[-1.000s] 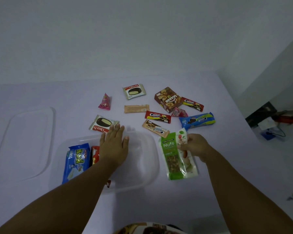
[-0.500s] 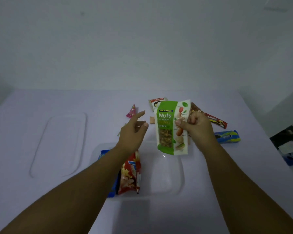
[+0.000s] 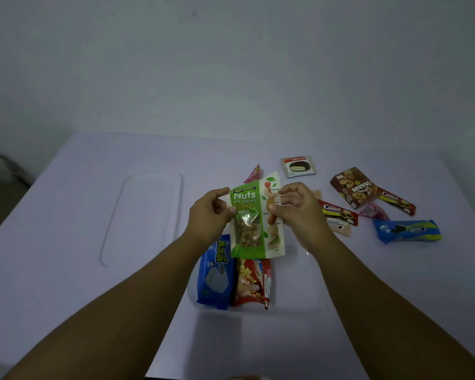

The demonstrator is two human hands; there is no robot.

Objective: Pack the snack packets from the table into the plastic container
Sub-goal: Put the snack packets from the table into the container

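A green and white nuts pouch (image 3: 254, 229) hangs upright over the clear plastic container (image 3: 299, 283). My left hand (image 3: 210, 212) pinches its left edge and my right hand (image 3: 296, 209) pinches its right edge. Inside the container, at its left side, lie a blue packet (image 3: 215, 272) and a red snack packet (image 3: 251, 282). More packets rest on the table to the right: a Choco Pie (image 3: 298, 166), a brown biscuit box (image 3: 353, 186), a red Oreo bar (image 3: 339, 212) and a blue Oreo pack (image 3: 407, 231). A pink packet (image 3: 254, 173) peeks out behind the pouch.
The container's clear lid (image 3: 146, 215) lies flat on the table to the left. Another red bar (image 3: 398, 202) and a small pink packet (image 3: 373, 211) sit beside the box. The white table ends at a wall behind.
The nuts pouch went from lying beside the container to being held upright over it. My left hand left the container and took the pouch's left edge. The red snack packet now shows in the container.
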